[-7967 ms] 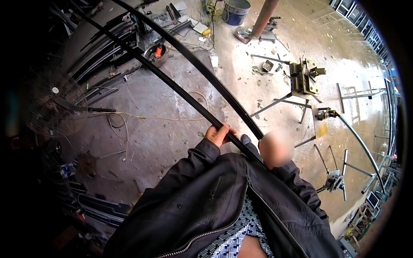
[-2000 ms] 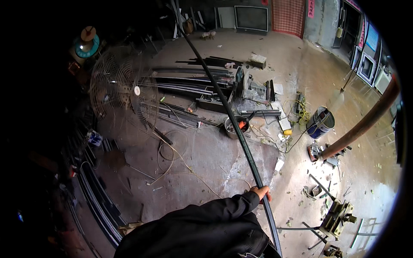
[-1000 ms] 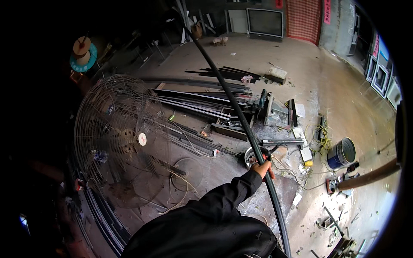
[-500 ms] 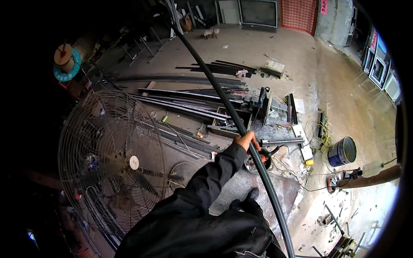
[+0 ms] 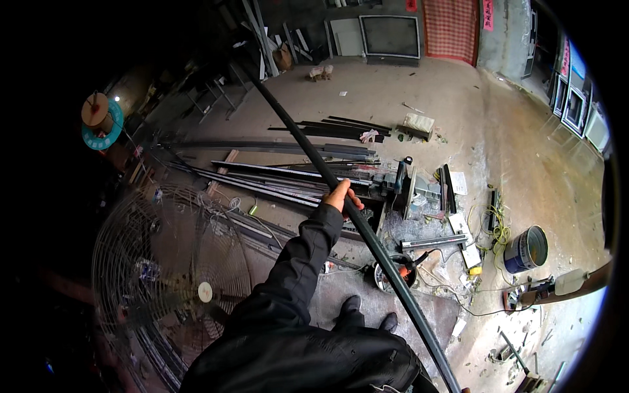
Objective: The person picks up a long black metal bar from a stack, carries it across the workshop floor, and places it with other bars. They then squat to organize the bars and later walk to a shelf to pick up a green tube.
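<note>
My left hand (image 5: 341,196), in a black sleeve, is closed around a long dark metal profile bar (image 5: 289,123). The bar slants from the far upper left down to the lower edge right of my body, passing above the floor. A sliver of skin, seemingly my right hand (image 5: 466,390), shows at the lower edge beside the bar's near end; its fingers are hidden. Under the bar stands a round tub (image 5: 382,282) with an orange power tool (image 5: 405,270) in it. Beyond my left hand is a cutting machine (image 5: 419,190) on the floor.
A large caged fan (image 5: 206,292) stands at left. Long profiles (image 5: 262,178) lie in piles ahead. A paint bucket (image 5: 526,249), yellow cable (image 5: 500,234) and scattered scraps are at right. Framed panels (image 5: 390,37) lean on the far wall; a teal spool (image 5: 101,139) is far left.
My left hand has moved left and slightly up in the view, with the bar still in its grip. The view has shifted, and my feet have changed position, now standing apart.
</note>
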Available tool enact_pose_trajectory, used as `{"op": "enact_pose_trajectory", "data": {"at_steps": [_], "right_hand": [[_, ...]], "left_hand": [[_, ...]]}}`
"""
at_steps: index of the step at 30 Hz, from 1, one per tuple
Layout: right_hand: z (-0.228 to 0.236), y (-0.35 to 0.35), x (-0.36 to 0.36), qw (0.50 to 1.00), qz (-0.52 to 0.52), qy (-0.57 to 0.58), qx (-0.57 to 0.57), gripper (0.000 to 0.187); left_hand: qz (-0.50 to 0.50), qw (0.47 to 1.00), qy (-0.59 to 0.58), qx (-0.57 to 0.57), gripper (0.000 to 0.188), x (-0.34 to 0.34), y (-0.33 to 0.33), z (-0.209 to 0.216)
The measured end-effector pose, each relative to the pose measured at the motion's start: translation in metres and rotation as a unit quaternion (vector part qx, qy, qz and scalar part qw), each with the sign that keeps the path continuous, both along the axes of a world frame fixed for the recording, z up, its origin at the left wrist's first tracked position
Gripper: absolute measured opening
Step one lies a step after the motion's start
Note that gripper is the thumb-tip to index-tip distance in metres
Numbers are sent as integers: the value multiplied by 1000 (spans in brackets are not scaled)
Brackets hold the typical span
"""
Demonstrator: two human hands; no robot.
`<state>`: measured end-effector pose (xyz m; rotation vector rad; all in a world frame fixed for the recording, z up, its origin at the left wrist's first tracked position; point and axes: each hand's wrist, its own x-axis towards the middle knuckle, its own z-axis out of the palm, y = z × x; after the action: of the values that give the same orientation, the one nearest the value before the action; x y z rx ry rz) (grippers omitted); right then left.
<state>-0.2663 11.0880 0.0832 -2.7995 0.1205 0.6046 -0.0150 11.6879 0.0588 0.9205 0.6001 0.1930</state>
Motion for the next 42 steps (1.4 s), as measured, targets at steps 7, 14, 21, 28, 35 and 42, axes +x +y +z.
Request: {"op": "enact_pose_trajectory", "data": {"at_steps": [7,14,21,28,35,42], "right_hand": [[19,93,34,999,-12,-29,-10,22],[7,132,56,998,22,52,37,23],[13,184,69,997,74,17,-19,29],[-63,173,44,993,27,102,58,18],[-73,194,47,986,48,156,35,41],[-96,196,41,988,65,142,3,41]], "left_hand": [[31,998,-41,-31,39,18,87,1],[65,998,-14,8,40,4,171,-14],[110,993,-28,23,38,-9,215,-32],[165,984,-45,-47,34,-39,259,-77],[172,984,-21,-46,31,-41,263,-90],[146,986,62,-52,30,-39,260,-108]]}}
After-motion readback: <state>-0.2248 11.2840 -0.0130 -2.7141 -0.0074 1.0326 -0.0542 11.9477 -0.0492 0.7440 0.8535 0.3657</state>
